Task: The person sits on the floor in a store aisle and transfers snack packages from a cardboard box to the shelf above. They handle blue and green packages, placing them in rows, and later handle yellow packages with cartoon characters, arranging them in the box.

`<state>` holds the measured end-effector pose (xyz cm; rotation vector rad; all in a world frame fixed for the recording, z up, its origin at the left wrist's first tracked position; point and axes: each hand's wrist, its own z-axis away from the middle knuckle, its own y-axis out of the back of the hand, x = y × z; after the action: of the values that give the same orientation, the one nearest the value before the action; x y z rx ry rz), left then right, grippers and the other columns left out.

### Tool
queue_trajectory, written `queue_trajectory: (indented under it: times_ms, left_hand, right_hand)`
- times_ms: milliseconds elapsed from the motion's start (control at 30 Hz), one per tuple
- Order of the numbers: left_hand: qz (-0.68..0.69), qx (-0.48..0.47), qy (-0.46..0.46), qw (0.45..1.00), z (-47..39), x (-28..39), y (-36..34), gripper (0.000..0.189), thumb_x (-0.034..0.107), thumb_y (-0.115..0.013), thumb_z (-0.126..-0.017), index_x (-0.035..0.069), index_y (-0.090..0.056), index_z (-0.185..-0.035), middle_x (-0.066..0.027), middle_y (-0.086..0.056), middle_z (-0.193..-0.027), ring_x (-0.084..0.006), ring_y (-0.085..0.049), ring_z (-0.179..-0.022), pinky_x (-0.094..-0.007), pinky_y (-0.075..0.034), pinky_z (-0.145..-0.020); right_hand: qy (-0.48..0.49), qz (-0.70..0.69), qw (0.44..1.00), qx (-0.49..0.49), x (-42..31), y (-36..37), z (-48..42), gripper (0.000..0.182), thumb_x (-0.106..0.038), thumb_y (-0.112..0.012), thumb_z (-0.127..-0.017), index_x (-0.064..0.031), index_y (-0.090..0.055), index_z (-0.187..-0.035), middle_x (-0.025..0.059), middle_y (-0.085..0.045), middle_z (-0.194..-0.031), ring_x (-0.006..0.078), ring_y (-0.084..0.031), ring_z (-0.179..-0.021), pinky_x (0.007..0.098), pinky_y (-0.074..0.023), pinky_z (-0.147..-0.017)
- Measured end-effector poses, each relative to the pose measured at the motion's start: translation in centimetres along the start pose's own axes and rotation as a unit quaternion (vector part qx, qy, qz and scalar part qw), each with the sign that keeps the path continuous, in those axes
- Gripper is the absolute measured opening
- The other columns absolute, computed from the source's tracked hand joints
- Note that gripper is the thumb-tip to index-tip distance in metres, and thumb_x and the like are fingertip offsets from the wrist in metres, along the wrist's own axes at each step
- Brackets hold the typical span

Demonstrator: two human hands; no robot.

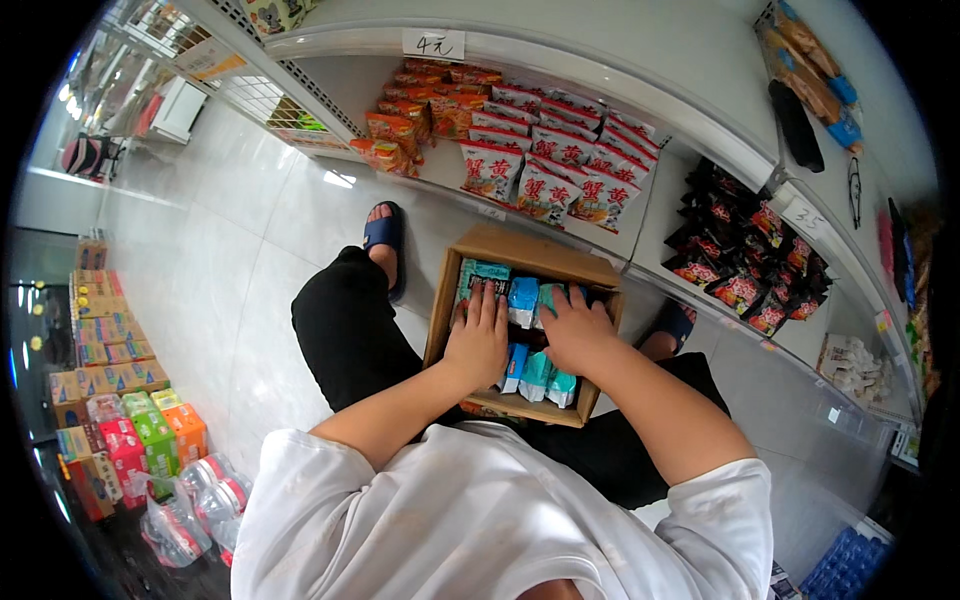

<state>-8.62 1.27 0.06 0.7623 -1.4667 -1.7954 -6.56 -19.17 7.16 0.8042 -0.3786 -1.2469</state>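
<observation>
An open cardboard box [517, 242] stands between my knees, in front of the store shelf. Inside it are teal snack packets [535, 375] and blue-and-white packets [523, 294], in a far row and a near row. My left hand [481, 337] reaches into the box's left half, its fingers spread over a teal packet with dark print. My right hand [579, 330] is at the right half, fingertips bent down on a teal packet beside the blue one. Whether either hand grips a packet is hidden under the fingers.
Ahead, the bottom shelf holds orange snack bags [401, 131], white-and-red bags [551, 187] and black snack bags [739, 262]. Its front edge [637, 268] runs close to the box. Cartons [146, 442] and wrapped bottles [217, 487] stand at the left. My feet flank the box.
</observation>
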Motion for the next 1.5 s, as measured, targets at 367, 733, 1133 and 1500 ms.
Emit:
queue_trajectory:
  times_ms: [367, 733, 1133, 1500]
  left_hand:
    - [0.163, -0.229, -0.056, 0.958, -3.5, -3.5, 11.0, 0.062, 0.039, -0.067, -0.091, 0.000, -0.054, -0.138, -0.0306, -0.053, -0.140, -0.0423, -0.054, -0.130, -0.0528, -0.049, -0.101]
    - [0.254, 0.489, 0.008, 0.835, -15.7, -20.0, 29.1, 0.032, 0.017, -0.067, -0.089, 0.001, -0.066, -0.117, -0.0194, -0.066, -0.109, -0.0346, -0.066, -0.098, -0.0443, -0.054, -0.081]
    - [-0.094, 0.451, 0.156, 0.874, -32.5, -35.3, 39.5, 0.060, 0.039, -0.067, -0.088, 0.004, -0.058, -0.137, -0.0243, -0.059, -0.136, -0.0441, -0.058, -0.123, -0.0524, -0.046, -0.107]
    - [-0.174, 0.469, 0.164, 0.850, -32.6, -34.0, 37.0, 0.057, 0.049, -0.065, -0.090, 0.017, -0.061, -0.137, -0.0172, -0.052, -0.145, -0.0403, -0.055, -0.129, -0.0696, -0.046, -0.095]
  right_hand:
    - [-0.080, -0.055, 0.991, -0.095, -3.3, -0.5, -0.7, 0.071, -0.034, -0.062, -0.096, -0.0059, -0.036, -0.156, 0.0289, -0.019, -0.165, 0.0565, -0.036, -0.140, 0.0598, -0.0413, -0.109]
    - [-0.059, -0.055, 0.996, -0.048, -1.4, 2.8, -0.2, 0.055, -0.041, -0.063, -0.098, -0.0085, -0.054, -0.140, 0.0184, -0.052, -0.140, 0.0395, -0.057, -0.125, 0.0531, -0.0497, -0.099]
    - [-0.014, -0.069, 0.997, 0.038, -0.3, 2.1, 1.1, 0.049, -0.039, -0.068, -0.094, -0.0069, -0.060, -0.130, 0.0199, -0.057, -0.131, 0.0405, -0.057, -0.121, 0.0540, -0.0485, -0.095]
    - [-0.023, -0.054, 0.998, 0.011, -0.5, 3.1, 1.5, 0.056, -0.044, -0.065, -0.095, -0.0109, -0.055, -0.139, 0.0220, -0.049, -0.147, 0.0414, -0.052, -0.129, 0.0531, -0.0469, -0.101]
